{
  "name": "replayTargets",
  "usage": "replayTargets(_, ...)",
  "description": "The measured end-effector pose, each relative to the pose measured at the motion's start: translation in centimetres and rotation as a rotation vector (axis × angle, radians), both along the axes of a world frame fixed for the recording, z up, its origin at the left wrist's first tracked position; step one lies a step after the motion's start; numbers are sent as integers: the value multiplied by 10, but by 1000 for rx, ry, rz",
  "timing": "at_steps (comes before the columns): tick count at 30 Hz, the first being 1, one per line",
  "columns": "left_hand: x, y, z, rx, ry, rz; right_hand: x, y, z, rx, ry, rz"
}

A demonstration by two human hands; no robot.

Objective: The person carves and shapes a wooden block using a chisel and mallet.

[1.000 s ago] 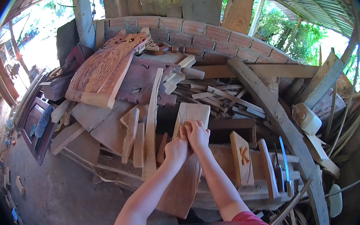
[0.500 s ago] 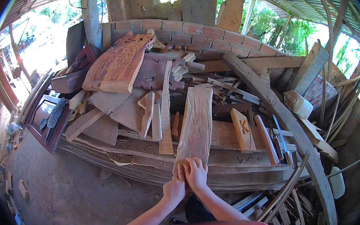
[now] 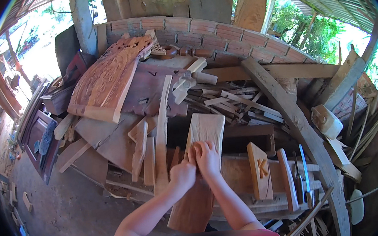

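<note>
A long pale wooden board (image 3: 207,127) lies lengthwise in front of me on the bench, its near end reaching toward my body. My left hand (image 3: 184,175) and my right hand (image 3: 208,160) are side by side on its upper face, about midway along it. Both have their fingers curled in and pressed together against the wood. Whatever they grip, if anything, is hidden beneath the fingers. The board's near part, between my forearms, looks darker and smoother than its far end.
Left of the board lie a narrow plank (image 3: 161,139) and a large carved wooden panel (image 3: 108,78). On the right are a block with a carved mark (image 3: 260,175), a curved wooden strip (image 3: 288,181) and a blue strip (image 3: 304,168). A heavy beam (image 3: 288,104) slants past them.
Both hands have moved forward together, from the board's near end to about its middle. The view has shifted closer, and more of the board's near end shows.
</note>
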State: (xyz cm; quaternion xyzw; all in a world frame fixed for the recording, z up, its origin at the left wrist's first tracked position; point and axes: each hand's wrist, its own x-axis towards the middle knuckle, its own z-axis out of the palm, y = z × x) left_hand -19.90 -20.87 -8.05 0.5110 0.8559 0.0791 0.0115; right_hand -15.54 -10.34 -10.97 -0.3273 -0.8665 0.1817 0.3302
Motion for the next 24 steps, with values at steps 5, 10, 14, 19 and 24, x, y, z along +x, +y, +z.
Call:
replayTargets(5,-71,91,-2,64,61,-3,-67,92,6,-24,32,8)
replayTargets(10,-109,135,-2,137,71,41,-108,131,17,29,-61,9)
replayTargets(14,-96,125,-15,174,81,116,-101,118,14,-124,19,50)
replayTargets(19,-51,69,-18,191,114,98,-58,62,12,-155,-37,31)
replayTargets(24,9,-38,-37,146,60,75,3,-38,2,-86,-38,48)
